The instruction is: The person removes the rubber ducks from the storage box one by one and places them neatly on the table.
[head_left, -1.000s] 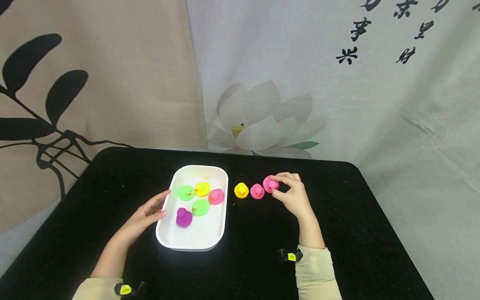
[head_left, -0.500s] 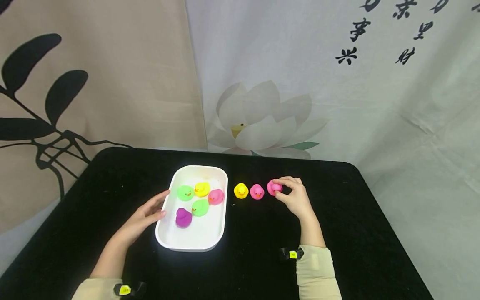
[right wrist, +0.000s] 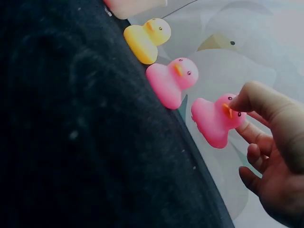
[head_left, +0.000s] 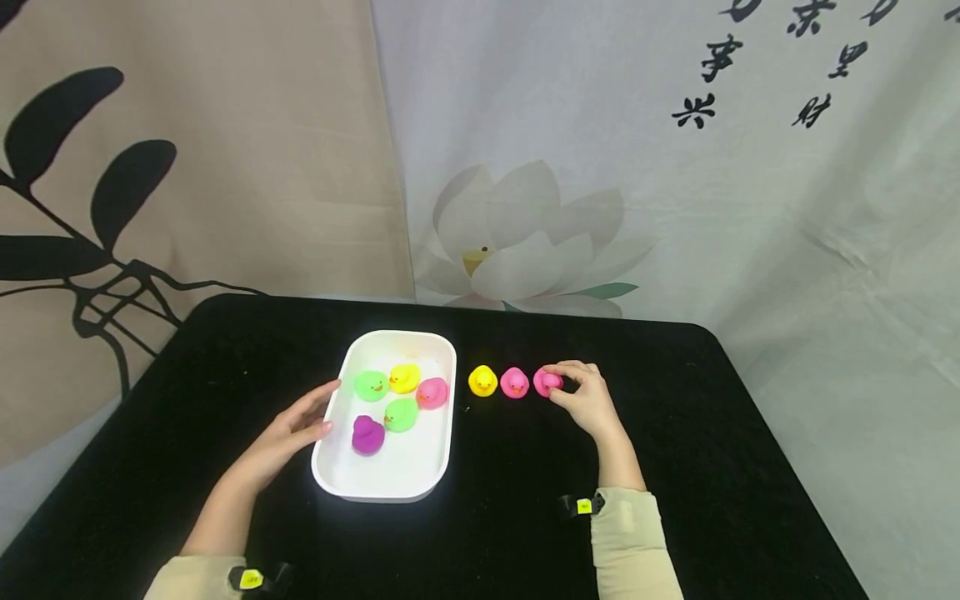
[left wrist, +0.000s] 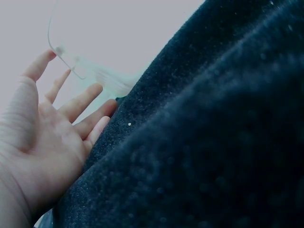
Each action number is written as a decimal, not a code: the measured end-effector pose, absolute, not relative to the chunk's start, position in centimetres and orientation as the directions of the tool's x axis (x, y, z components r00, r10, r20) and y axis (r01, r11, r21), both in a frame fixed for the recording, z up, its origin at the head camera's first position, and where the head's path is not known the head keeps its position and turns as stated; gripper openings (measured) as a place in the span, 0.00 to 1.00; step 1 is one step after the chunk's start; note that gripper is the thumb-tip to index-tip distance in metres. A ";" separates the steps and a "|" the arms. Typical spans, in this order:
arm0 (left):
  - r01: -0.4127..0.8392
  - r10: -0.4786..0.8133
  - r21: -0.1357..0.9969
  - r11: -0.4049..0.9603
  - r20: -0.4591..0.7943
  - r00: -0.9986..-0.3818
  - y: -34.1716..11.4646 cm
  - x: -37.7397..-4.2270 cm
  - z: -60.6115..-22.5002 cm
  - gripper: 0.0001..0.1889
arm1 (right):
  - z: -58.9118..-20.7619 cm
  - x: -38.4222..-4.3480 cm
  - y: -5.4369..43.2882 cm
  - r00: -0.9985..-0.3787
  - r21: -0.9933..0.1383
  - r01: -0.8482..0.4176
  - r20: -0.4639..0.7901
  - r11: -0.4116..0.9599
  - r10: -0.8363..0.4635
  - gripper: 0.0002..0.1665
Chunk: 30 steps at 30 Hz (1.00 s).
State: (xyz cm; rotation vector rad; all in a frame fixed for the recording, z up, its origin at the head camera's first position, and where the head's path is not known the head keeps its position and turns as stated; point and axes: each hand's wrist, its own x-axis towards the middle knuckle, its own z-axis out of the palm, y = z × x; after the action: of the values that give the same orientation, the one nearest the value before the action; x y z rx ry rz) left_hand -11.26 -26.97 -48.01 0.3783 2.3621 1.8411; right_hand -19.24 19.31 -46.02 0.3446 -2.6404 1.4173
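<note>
Probably light and soft, the end pink duck [right wrist: 210,124] suits a pinch at its head, where my right fingers [right wrist: 256,136] grip it just beside the middle pink duck [right wrist: 167,84], my left fingers [left wrist: 83,102] relaxed at the white tray [head_left: 390,475].

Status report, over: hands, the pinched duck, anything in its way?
Left hand at white tray, left rim. Right hand pinches pink duck, right end of the row. No obstruction seen; neighbouring pink duck close to the left, not touching.
</note>
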 end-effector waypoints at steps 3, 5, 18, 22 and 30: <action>0.121 0.271 0.967 0.226 0.057 -0.961 -27.0 -11.3 -48.0 0.31 | -46.5 -19.4 19.3 -0.970 -0.809 -0.245 0.201 0.534 -0.140 0.17; 0.123 0.273 0.967 0.223 0.059 -0.960 -27.0 -11.3 -48.0 0.31 | -46.8 -19.4 19.3 -0.971 -0.810 -0.238 0.193 0.537 -0.140 0.17; 0.124 0.272 0.966 0.227 0.059 -0.960 -27.0 -11.3 -48.1 0.31 | -47.4 -19.6 19.5 -0.977 -0.806 -0.214 0.164 0.553 -0.138 0.18; 0.129 0.274 0.966 0.223 0.065 -0.960 -27.0 -11.3 -48.1 0.32 | -47.5 -19.6 19.5 -0.974 -0.806 -0.225 0.175 0.547 -0.142 0.19; 0.132 0.269 0.966 0.224 0.069 -0.961 -27.0 -11.4 -48.3 0.31 | -47.2 -19.6 19.5 -0.971 -0.805 -0.238 0.204 0.543 -0.124 0.21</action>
State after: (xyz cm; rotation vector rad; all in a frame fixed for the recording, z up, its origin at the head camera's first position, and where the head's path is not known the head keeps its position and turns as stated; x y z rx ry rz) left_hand -11.38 -27.04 -48.32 0.3900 2.3669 1.8492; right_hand -19.58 19.46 -47.16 0.3125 -2.6500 1.4119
